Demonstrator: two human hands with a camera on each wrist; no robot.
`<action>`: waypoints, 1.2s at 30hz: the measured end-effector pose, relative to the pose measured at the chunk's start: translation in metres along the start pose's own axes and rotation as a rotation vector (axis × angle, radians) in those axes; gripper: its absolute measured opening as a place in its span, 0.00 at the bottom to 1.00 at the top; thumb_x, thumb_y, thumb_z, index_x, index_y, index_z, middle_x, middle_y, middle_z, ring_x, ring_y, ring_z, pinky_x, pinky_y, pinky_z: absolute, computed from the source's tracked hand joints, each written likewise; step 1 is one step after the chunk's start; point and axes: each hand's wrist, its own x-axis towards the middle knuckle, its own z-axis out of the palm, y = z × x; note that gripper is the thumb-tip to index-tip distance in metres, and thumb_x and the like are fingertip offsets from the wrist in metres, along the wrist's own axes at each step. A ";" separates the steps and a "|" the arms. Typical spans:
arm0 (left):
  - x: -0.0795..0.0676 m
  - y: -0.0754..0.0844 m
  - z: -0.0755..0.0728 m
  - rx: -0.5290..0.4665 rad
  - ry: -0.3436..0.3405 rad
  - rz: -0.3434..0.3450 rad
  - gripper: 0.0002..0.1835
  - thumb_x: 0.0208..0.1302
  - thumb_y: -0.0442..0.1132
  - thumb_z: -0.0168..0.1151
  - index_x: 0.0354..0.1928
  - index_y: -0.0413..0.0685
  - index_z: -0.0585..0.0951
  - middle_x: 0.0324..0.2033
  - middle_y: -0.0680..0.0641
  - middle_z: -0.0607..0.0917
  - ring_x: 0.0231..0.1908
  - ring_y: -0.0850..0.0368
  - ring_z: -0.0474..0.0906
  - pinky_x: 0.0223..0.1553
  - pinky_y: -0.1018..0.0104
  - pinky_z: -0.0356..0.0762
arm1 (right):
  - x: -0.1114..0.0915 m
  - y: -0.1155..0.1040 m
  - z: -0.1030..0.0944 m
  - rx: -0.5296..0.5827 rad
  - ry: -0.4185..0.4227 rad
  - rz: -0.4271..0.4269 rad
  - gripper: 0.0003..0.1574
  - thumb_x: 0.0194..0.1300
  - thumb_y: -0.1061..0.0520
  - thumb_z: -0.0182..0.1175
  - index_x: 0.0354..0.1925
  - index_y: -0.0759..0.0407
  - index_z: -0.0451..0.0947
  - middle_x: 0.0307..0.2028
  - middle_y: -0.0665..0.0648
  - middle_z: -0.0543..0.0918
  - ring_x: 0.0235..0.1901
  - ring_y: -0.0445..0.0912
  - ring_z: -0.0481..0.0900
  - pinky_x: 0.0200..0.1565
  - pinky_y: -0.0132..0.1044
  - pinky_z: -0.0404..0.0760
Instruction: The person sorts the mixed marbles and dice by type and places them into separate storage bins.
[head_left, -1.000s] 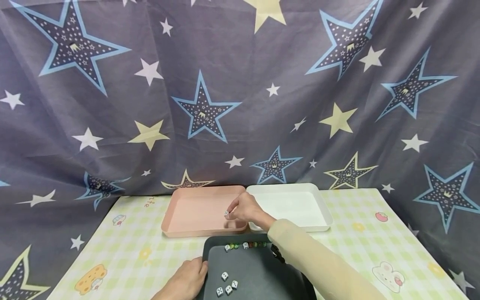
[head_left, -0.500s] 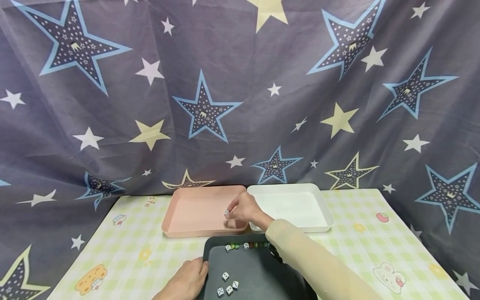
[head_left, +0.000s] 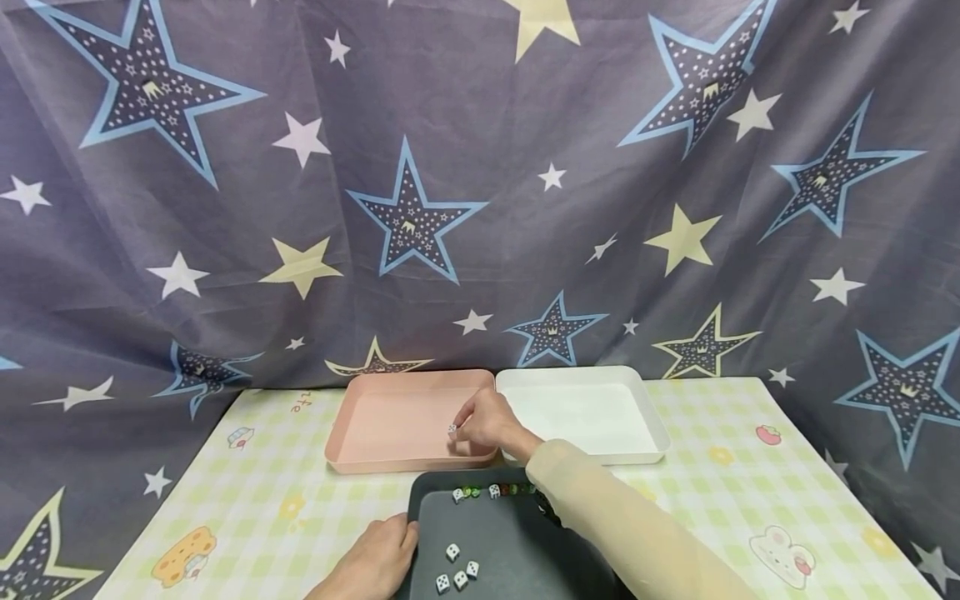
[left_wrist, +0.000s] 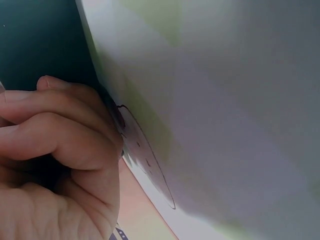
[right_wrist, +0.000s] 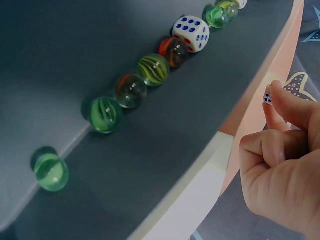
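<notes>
My right hand (head_left: 489, 418) pinches a white die (head_left: 452, 428) between thumb and fingertips, low over the right part of the pink tray (head_left: 397, 421). In the right wrist view blue pips show on the held die (right_wrist: 268, 95). At the left side of the dark grey tray (head_left: 517, 542), my left hand (head_left: 372, 557) grips the rim, its fingers (left_wrist: 55, 132) curled in the left wrist view. Several loose dice (head_left: 461, 579) lie in the dark tray's near left part. Along its far side, glass marbles (right_wrist: 152, 70) form a row with dice (right_wrist: 191, 34) among them.
A white tray (head_left: 581, 412) stands right of the pink one, edge to edge. Both sit behind the dark tray on a green checked tablecloth (head_left: 262, 500). Behind the table hangs a dark curtain (head_left: 480, 117) with stars. The right sleeve (head_left: 630, 517) crosses above the dark tray.
The right hand with the die has sunk very slightly over the pink tray. The left hand stays on the dark tray's rim, and the head view has shifted a little.
</notes>
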 end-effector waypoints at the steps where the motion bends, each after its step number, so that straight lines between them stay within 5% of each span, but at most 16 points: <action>1: -0.002 0.005 -0.002 0.004 0.002 -0.003 0.17 0.82 0.42 0.48 0.34 0.46 0.81 0.26 0.50 0.83 0.31 0.56 0.82 0.34 0.48 0.79 | 0.000 0.000 0.001 0.005 -0.002 0.003 0.07 0.54 0.60 0.83 0.29 0.58 0.92 0.32 0.50 0.90 0.39 0.47 0.84 0.46 0.40 0.83; 10: -0.002 0.007 0.000 0.016 -0.007 -0.035 0.18 0.82 0.43 0.47 0.35 0.45 0.81 0.26 0.50 0.83 0.30 0.57 0.81 0.35 0.49 0.79 | -0.001 0.004 -0.006 -0.010 -0.004 0.044 0.10 0.56 0.59 0.81 0.37 0.60 0.92 0.42 0.56 0.90 0.53 0.55 0.84 0.56 0.47 0.81; 20: 0.007 -0.013 0.010 0.039 -0.006 -0.035 0.21 0.84 0.47 0.45 0.33 0.49 0.80 0.23 0.52 0.80 0.28 0.60 0.79 0.33 0.52 0.78 | -0.006 0.003 -0.018 0.014 0.000 0.018 0.07 0.56 0.59 0.82 0.33 0.58 0.92 0.38 0.55 0.90 0.45 0.50 0.84 0.52 0.44 0.82; 36: -0.013 0.030 -0.013 -0.001 -0.042 -0.095 0.17 0.82 0.40 0.47 0.32 0.46 0.78 0.21 0.48 0.76 0.25 0.56 0.76 0.33 0.56 0.77 | -0.017 0.009 -0.025 0.100 -0.003 0.043 0.07 0.57 0.62 0.81 0.34 0.60 0.92 0.43 0.58 0.90 0.28 0.42 0.80 0.31 0.33 0.76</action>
